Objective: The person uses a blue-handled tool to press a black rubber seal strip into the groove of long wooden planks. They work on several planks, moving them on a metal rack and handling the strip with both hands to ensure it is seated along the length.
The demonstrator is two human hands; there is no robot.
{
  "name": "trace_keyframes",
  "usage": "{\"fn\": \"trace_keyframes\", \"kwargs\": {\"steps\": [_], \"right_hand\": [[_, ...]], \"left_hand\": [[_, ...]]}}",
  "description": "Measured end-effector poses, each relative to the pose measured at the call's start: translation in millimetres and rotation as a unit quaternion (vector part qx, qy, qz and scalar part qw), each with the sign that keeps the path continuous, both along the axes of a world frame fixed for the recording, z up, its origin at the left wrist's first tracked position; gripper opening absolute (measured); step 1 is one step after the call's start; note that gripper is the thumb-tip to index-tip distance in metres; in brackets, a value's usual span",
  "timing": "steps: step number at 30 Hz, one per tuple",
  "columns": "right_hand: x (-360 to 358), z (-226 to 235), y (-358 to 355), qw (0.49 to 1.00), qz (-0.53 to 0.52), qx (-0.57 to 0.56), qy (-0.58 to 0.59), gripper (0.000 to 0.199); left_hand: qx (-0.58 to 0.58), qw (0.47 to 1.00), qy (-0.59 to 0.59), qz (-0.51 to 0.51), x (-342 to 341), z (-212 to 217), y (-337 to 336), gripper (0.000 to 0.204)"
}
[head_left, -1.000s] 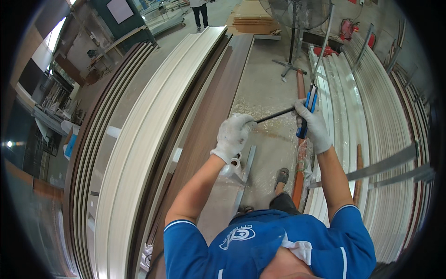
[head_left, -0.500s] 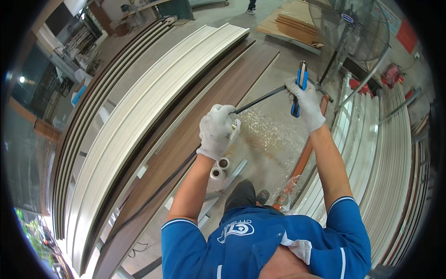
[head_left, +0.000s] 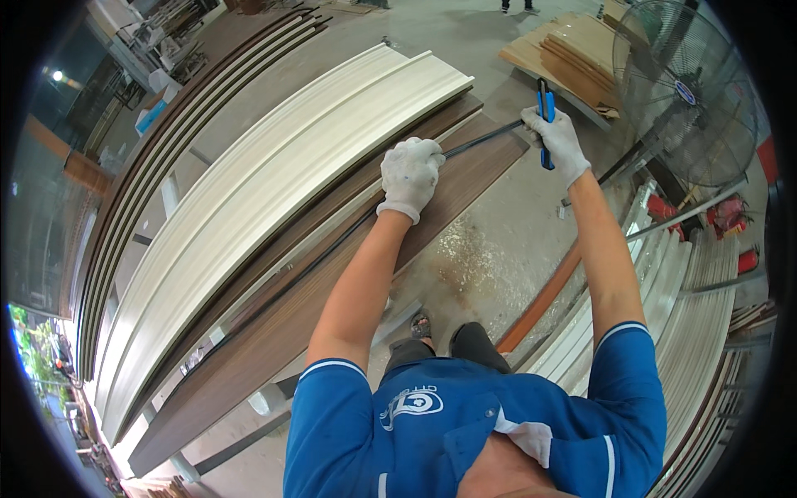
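Note:
My left hand [head_left: 413,176], in a white glove, is closed around a long black flexible strip [head_left: 324,253] above a brown wood-grain plank [head_left: 274,353]. The strip trails from that fist toward the lower left along the plank. Its other stretch runs taut up to my right hand [head_left: 560,143], also gloved. My right hand grips a blue and black utility knife [head_left: 545,104], held upright, and pinches the strip's end with it. The knife stands past the plank's far end; whether its blade is out I cannot tell.
Left of the plank lie cream ribbed panels [head_left: 274,158] and several dark long profiles [head_left: 166,149]. A large floor fan [head_left: 685,91] stands at the far right, near stacked brown boards [head_left: 573,50]. White wrapped profiles [head_left: 639,290] and an orange-brown bar [head_left: 544,299] lie on the right.
Both hands have moved farther forward, with the strip still stretched between them. My left hand now sits over the plank, nearer its far end. The view has shifted too.

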State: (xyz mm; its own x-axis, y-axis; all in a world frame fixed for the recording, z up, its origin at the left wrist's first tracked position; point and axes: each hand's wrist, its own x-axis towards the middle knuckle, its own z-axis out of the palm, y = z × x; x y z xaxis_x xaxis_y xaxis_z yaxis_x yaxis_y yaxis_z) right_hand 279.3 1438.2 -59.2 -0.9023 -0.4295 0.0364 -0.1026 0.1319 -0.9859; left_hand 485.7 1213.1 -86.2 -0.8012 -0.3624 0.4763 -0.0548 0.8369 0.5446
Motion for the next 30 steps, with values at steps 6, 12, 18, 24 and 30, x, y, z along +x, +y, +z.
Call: {"fn": "trace_keyframes", "kwargs": {"steps": [6,12,18,24,30], "right_hand": [[-82,-34,-27,0.995,0.088,0.033,-0.023,0.019],[-126,-70,-24,0.978,0.188,-0.002,-0.092,0.021],[-145,-77,-28,0.969,0.224,-0.029,-0.095,0.024],[-171,-82,-36,0.956,0.269,-0.031,-0.117,0.023],[-173,-94,-37,0.948,0.284,-0.07,-0.123,0.02]], "left_hand": [[-0.031,0.993,-0.101,0.053,-47,-14,3,0.016],[0.078,0.984,-0.157,0.027,-68,-8,3,0.015],[0.226,0.955,-0.19,0.016,-74,1,2,0.019],[0.196,0.962,-0.192,-0.01,-75,16,13,0.019],[0.103,0.973,-0.2,0.042,-76,19,28,0.02]]}}
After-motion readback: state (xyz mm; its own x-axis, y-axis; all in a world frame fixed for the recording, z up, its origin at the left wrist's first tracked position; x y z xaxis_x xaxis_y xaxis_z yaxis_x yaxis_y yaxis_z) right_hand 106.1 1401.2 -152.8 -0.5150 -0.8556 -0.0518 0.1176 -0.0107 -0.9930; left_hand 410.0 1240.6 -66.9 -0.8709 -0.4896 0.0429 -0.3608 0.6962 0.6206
